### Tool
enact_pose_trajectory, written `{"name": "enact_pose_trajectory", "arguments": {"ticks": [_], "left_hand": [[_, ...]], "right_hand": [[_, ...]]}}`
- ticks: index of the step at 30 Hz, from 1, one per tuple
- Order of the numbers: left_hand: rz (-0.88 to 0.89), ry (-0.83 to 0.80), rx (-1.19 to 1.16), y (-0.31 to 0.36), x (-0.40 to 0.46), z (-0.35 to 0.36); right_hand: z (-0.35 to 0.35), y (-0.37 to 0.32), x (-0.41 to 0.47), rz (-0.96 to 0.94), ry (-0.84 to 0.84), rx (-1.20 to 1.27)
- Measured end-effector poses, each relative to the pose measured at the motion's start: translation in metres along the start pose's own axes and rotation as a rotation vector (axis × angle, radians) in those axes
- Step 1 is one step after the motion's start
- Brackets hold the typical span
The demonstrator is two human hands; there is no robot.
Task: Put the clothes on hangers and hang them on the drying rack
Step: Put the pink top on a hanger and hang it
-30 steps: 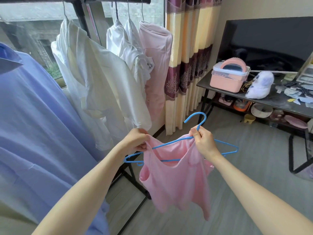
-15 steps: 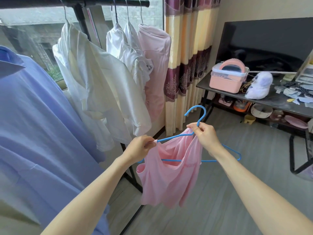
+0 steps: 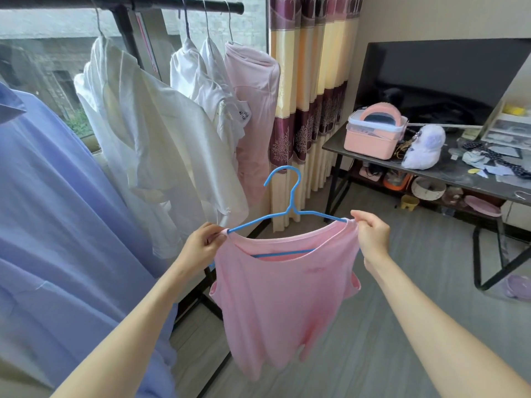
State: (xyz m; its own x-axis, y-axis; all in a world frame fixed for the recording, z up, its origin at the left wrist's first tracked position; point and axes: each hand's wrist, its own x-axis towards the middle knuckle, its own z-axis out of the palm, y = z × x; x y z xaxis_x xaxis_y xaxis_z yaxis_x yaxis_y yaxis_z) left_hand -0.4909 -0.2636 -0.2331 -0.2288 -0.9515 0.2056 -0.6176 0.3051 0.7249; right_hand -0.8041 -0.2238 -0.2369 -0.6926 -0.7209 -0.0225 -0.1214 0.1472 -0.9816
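A small pink cotton T-shirt point(image 3: 283, 300) hangs on a thin blue plastic hanger point(image 3: 290, 208), in the air to the right of the black metal drying rack point(image 3: 161, 2). The left hand point(image 3: 202, 244) has its grip pinched on the left shoulder of the shirt at the hanger's end. The right hand point(image 3: 372, 235) pinches the right shoulder the same way. On the rack hang white shirts point(image 3: 161, 130), a pale pink garment point(image 3: 254, 90) and a lilac-blue shirt point(image 3: 57, 225). Further right of the rack stands a dark worktop point(image 3: 448, 175).
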Motion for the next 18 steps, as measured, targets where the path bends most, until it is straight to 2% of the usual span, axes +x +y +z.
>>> {"name": "enact_pose_trajectory", "arguments": {"ticks": [3,5,7,9,11,14,18], "left_hand": [[0.012,-0.011,0.017,-0.002,0.0,0.0],[0.025,-0.014,0.023,-0.003,0.0,0.001],[0.033,-0.011,0.028,-0.004,0.0,0.002],[0.027,0.009,0.03,-0.006,0.0,0.0],[0.015,0.046,0.025,-0.009,0.0,-0.005],[0.008,0.07,0.017,-0.016,-0.001,-0.012],[-0.018,0.074,0.024,-0.026,-0.004,-0.015]], "right_hand": [[-0.001,0.01,0.001,-0.063,0.007,-0.386],[0.0,0.012,-0.005,-0.19,0.002,-0.64],[0.004,0.01,-0.009,-0.331,-0.064,-0.764],[0.007,0.012,-0.008,-0.377,-0.168,-0.817],[0.005,0.017,-0.007,-0.313,-0.228,-0.801],[-0.003,0.029,-0.006,-0.183,-0.251,-0.78],[-0.001,0.036,-0.011,-0.174,-0.303,-0.818]]}}
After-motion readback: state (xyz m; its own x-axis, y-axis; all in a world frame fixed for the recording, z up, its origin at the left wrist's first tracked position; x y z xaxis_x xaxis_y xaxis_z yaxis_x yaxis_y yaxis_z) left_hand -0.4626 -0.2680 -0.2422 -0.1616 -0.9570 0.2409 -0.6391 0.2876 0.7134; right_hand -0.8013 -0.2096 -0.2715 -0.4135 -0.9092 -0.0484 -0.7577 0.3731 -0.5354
